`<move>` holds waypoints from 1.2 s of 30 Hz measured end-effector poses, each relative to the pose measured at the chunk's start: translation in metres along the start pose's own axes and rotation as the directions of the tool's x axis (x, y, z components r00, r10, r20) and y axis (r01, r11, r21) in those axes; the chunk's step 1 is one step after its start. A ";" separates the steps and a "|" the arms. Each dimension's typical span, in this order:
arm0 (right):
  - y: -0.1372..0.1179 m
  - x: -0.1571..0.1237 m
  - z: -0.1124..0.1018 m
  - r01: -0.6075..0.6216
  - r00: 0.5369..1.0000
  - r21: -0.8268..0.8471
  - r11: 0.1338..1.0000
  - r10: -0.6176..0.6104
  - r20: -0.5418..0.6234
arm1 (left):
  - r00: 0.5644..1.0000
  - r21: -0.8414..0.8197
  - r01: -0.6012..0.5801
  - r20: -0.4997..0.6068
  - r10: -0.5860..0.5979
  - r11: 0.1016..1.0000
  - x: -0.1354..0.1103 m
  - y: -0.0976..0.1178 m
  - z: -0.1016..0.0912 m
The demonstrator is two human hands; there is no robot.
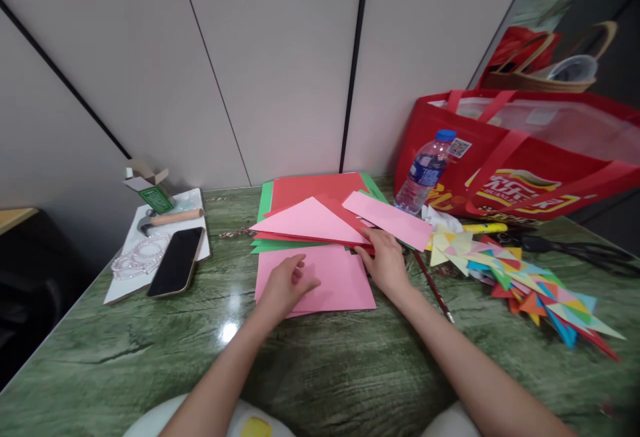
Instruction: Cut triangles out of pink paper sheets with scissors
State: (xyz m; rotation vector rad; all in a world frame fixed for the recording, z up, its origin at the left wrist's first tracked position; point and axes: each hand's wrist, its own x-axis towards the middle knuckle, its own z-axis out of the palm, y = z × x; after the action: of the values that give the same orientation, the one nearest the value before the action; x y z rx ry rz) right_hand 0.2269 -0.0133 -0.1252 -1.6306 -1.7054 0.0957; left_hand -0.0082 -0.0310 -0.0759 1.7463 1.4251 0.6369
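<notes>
Pink sheets of paper (345,290) lie flat near the table's front, in the middle. My left hand (287,287) is over their left part, fingers curved and apart, holding nothing. Whether it touches the paper is unclear. Behind them, a pink paper triangle (310,220) lies on a stack of red paper (320,185) and green paper (265,200). At the triangle's right corner, my right hand (385,263) rests with its thumb apart from the fingers; its fingertips touch the papers there. Just beyond that hand lies a pink paper strip (390,218), set at an angle.
Left, a white board (125,273) carries a phone (176,262), hammer (173,219), beads (143,255) and small green box (155,198). Right are a water bottle (423,173), red bag (500,157), brush (435,290), scissors (575,250) and several colourful folded papers (525,280).
</notes>
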 end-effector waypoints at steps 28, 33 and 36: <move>-0.034 -0.018 -0.032 0.485 0.819 0.210 0.849 -0.525 0.233 | 0.951 -0.925 0.182 0.079 -0.298 0.333 0.017 0.004 -0.049; -0.041 -0.021 -0.037 0.343 0.854 0.306 0.888 -0.430 0.291 | 0.955 -0.935 0.160 0.066 -0.290 0.316 0.014 0.006 -0.048; -0.050 -0.022 -0.043 0.296 0.861 0.322 0.899 -0.397 0.317 | 0.973 -0.944 0.136 0.069 -0.222 0.300 0.013 0.002 -0.046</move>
State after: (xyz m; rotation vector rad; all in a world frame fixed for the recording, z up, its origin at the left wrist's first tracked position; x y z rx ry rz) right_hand 0.2071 -0.0603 -0.0778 -1.1304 -2.1525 0.4643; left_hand -0.0397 -0.0065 -0.0497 0.5655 0.8767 1.1266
